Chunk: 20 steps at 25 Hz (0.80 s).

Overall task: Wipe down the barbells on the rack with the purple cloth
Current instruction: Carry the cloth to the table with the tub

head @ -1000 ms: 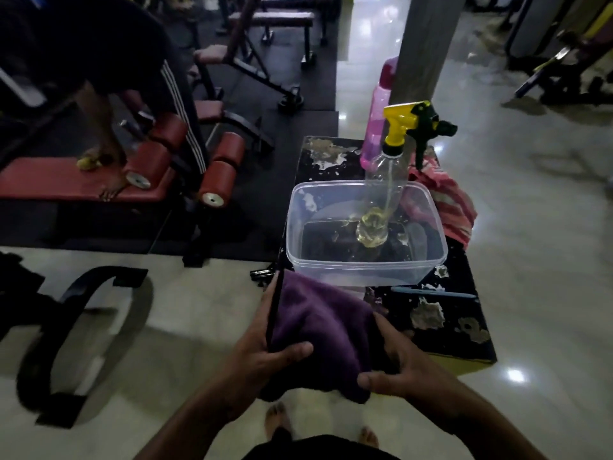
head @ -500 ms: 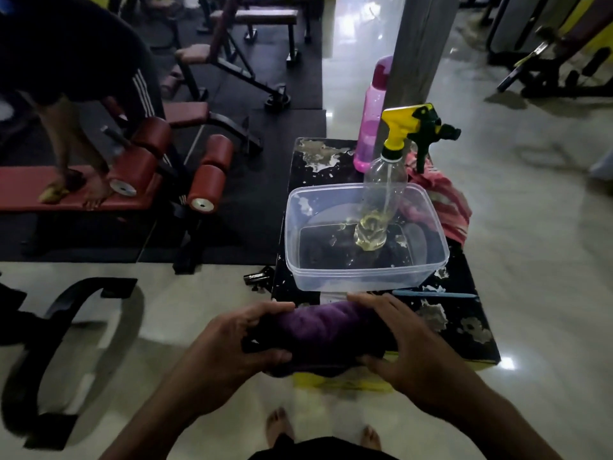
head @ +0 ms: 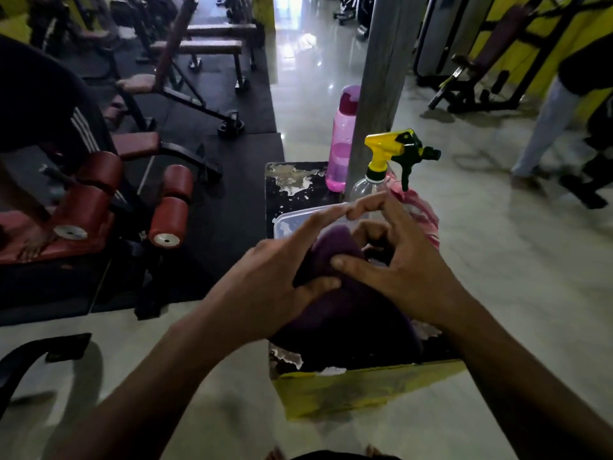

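A person in dark striped trousers (head: 83, 127) stood at the far left beside a bench with red roller pads (head: 169, 220), bare foot on the red seat, while more benches (head: 205, 48) lined the black matting behind. At centre, the left hand (head: 275, 277) and right hand (head: 404, 260) met over a bunched purple cloth (head: 345, 313) — the left thumb pressed into its near fold and the fingers stretched straight across the top, the right thumb laid on the cloth and the other fingers curled round its far side, fingertips of both hands touching above it. The cloth hung just over the near end of a black, paint-chipped counter (head: 292, 180) with a yellow front edge. Behind the hands sat a clear plastic tub (head: 292, 224), largely hidden; beyond it stood a pink water bottle (head: 341, 144) against a grey pillar (head: 381, 78), a spray bottle with a yellow-and-green trigger head (head: 394, 151), and a striped pink cloth (head: 421, 210). At far right, another person in pale trousers (head: 547, 127) — blurred — stood on the glossy floor.
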### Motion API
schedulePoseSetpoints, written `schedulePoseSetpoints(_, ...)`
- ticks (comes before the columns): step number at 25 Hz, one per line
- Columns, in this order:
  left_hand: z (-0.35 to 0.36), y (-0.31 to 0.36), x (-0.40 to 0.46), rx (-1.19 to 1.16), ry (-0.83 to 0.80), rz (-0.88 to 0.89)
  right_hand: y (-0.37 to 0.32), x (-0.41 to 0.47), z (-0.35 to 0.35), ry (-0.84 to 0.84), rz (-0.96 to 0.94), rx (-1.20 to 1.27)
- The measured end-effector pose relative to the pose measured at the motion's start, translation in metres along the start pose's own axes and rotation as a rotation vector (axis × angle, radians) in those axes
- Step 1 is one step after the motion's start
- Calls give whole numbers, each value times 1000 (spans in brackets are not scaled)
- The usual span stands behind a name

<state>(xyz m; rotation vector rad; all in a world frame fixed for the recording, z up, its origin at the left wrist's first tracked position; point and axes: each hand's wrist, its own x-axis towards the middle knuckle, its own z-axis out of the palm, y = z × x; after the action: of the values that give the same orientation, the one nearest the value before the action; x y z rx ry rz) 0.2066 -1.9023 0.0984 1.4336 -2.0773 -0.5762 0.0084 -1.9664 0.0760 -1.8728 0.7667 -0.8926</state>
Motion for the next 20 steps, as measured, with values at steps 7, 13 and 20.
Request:
schedulePoseSetpoints(7,-40,-20,27,138,-312,201,63,-28,5,-317,89,81)
schedulePoseSetpoints(13,-63,-15,50,219,-408,180,59,-5,-12,-304,-16,70)
schedulePoseSetpoints(20,-67,-7,91,70,-484,179,70,9,-37,-241,-130,-38)
